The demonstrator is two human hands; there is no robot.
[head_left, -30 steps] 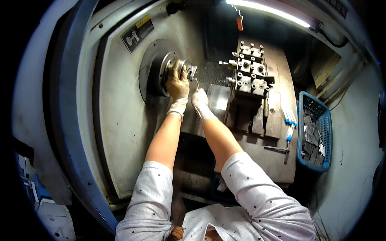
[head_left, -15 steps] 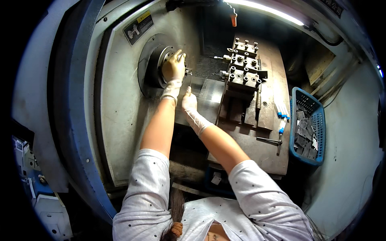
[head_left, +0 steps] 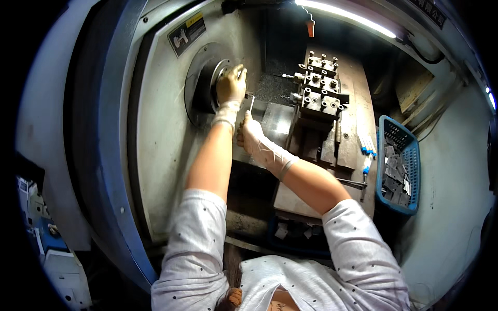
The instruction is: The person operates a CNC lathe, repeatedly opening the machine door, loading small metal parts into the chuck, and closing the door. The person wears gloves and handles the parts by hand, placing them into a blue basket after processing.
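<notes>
In a pale work glove, my left hand (head_left: 232, 86) is closed at the front of the round lathe chuck (head_left: 206, 83). Its curled fingers hide most of what they grip; only a bit of metal shows by the fingertips. Just below and to the right, my gloved right hand (head_left: 250, 136) is closed around a thin bent metal hex key (head_left: 252, 102). The key points up from the fist, and its short end turns toward the chuck face beside my left hand.
To the right, a tool block (head_left: 320, 85) with several bolts and tool bits sits on the metal slide. A T-handled wrench (head_left: 364, 182) and blue-tipped tools (head_left: 367, 150) lie beyond it. A blue basket (head_left: 381, 171) holds dark metal pieces. A lamp (head_left: 347, 16) glows overhead.
My right forearm has swung outward, with the elbow farther right, and the hex key has tilted slightly. My left hand stays at the chuck. The whole view has shifted a little.
</notes>
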